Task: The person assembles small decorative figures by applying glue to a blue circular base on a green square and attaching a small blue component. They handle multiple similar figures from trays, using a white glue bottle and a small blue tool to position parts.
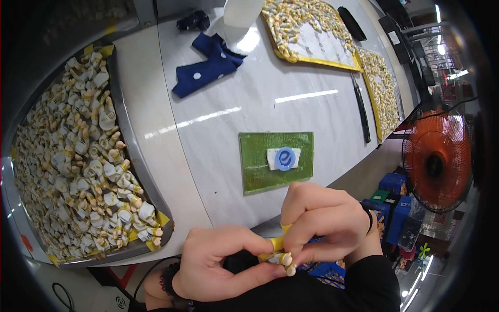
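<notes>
In front of my body, close together near the lower edge, are my left hand [223, 262] and my right hand [327, 223]. Thumb and fingers of my left hand pinch a small white figurine piece [280, 258] with yellow marks and two pale rounded tips. My right hand has its fingers bent around a strip of yellow tape [277, 243] at the upper side of the piece. Part of the tape is hidden behind the fingers. Just beyond, a green mat [252, 174] lies on the table, bearing a white pad [295, 161] and a round blue piece [285, 158].
A metal tray [150, 192] heaped with similar pieces stands at left. Yellow-edged trays [322, 63] of small parts are at the far right, beside a black pen-like tool [361, 109]. Blue dotted cloth [205, 67] lies at the back. An orange fan [436, 161] stands right.
</notes>
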`<state>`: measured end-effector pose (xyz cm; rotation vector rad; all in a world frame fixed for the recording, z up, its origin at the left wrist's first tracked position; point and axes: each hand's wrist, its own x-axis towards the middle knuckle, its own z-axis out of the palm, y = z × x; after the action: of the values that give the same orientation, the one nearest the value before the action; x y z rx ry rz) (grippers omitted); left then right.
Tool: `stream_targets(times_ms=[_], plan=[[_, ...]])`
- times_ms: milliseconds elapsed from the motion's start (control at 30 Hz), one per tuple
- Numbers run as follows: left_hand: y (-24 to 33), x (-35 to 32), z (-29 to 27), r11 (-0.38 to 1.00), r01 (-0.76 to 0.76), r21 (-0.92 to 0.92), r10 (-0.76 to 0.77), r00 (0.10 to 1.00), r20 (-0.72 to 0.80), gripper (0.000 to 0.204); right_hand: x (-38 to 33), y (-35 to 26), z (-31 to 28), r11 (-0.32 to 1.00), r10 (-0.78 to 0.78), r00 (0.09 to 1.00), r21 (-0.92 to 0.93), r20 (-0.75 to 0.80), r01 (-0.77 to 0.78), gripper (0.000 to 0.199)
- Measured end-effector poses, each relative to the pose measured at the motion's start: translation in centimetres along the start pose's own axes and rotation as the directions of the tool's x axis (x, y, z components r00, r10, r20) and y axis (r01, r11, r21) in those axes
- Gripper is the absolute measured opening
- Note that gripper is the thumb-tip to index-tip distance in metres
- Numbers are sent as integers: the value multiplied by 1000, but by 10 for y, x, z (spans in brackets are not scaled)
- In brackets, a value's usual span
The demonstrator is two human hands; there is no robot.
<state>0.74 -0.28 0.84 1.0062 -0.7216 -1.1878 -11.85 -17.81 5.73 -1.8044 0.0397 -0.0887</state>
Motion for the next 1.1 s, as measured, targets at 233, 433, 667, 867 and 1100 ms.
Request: stream_targets(times_ms=[233,433,667,867,1100], plan=[[60,-30,-23,736,-214,642,297,955,-22,18,30,-22,-61,985,0,964,-167,-267,-46,64],[63,-59,-42,360,525,771,508,583,-634,41,126,35,-139,819,-103,952,-568,-289,-84,83],[53,-53,-26,300,323,897,636,633,-441,34,160,58,-155,791,43,951,-571,-306,-219,53],[34,-50,-8,340,-65,938,713,668,-212,23,88,10,-137,934,32,961,-334,-274,-127,36],[-12,-35,8,455,-201,868,516,853,-73,26,-39,3,-90,831,284,927,-419,-246,-366,30]])
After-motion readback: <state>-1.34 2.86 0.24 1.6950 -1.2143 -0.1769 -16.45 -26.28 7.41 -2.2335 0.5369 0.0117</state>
